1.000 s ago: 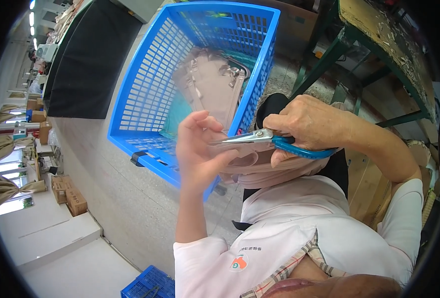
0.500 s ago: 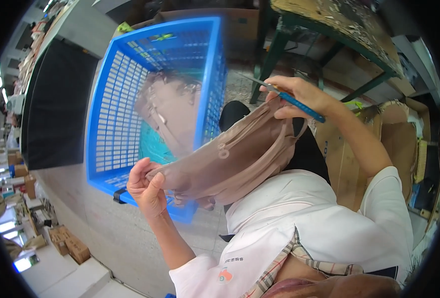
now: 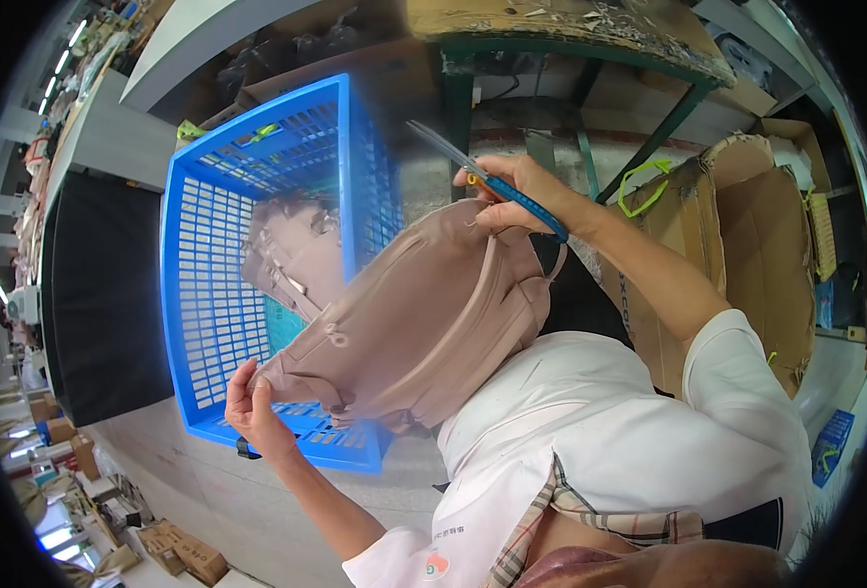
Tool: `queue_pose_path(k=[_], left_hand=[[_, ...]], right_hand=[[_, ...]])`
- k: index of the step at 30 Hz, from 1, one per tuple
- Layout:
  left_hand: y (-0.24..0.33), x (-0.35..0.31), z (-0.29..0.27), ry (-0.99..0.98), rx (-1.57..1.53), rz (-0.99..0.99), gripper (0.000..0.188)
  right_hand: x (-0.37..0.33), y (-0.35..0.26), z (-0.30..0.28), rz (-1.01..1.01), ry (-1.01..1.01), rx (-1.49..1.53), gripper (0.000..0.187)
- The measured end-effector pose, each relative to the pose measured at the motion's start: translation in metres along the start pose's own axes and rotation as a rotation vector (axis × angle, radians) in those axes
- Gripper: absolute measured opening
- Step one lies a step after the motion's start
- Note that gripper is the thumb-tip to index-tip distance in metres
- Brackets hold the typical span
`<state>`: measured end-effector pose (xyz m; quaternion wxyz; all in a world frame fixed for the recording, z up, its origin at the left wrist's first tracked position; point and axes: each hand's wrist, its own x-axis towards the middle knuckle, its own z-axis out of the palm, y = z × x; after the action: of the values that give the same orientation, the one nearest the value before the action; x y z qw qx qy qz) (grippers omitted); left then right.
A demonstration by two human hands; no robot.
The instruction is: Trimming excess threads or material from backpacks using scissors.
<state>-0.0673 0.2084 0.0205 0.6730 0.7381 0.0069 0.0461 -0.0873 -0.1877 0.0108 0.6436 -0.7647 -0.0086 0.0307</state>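
A dusty-pink bag (image 3: 404, 304) with straps and a small ring-shaped pull hangs stretched between my hands, over my lap and the near side of the basket. My left hand (image 3: 259, 412) pinches one end of it. At the other end, my right hand (image 3: 527, 196) grips the bag's edge between thumb and fingers. Blue-handled scissors (image 3: 512, 199) also rest in that right hand, their blades pointing away to the upper left. In the blue plastic basket (image 3: 353, 167) lie more pink pieces (image 3: 301, 245) of similar colour, with turquoise material (image 3: 282, 323) under them.
A worn table with green legs (image 3: 458, 108) stands beyond my right hand. Cardboard boxes (image 3: 767, 265) are at my right side. To the left of the basket is a black panel (image 3: 110, 294) under a pale bench. Small cartons (image 3: 184, 549) sit at the lower left.
The bag has turned so more of its flat face shows, and its ring pull sits farther left. Both hands and the scissors have shifted left in the view, still holding; the left hand is lower.
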Motion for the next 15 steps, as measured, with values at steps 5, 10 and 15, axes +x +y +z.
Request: queue_pose_path(k=[5,10,15], left_hand=[[0.039,0.01,0.053,-0.417,0.851,0.416,0.037],[0.047,0.022,0.149,-0.67,0.739,0.407,0.037],[0.045,0.042,0.124,-0.61,0.596,0.341,0.03]], right_hand=[[0.002,-0.01,0.003,-0.078,-0.092,0.046,0.037],[0.021,-0.021,0.026,-0.461,-0.102,-0.03,0.034],[0.019,-0.047,0.026,-0.566,0.329,-0.126,0.033]])
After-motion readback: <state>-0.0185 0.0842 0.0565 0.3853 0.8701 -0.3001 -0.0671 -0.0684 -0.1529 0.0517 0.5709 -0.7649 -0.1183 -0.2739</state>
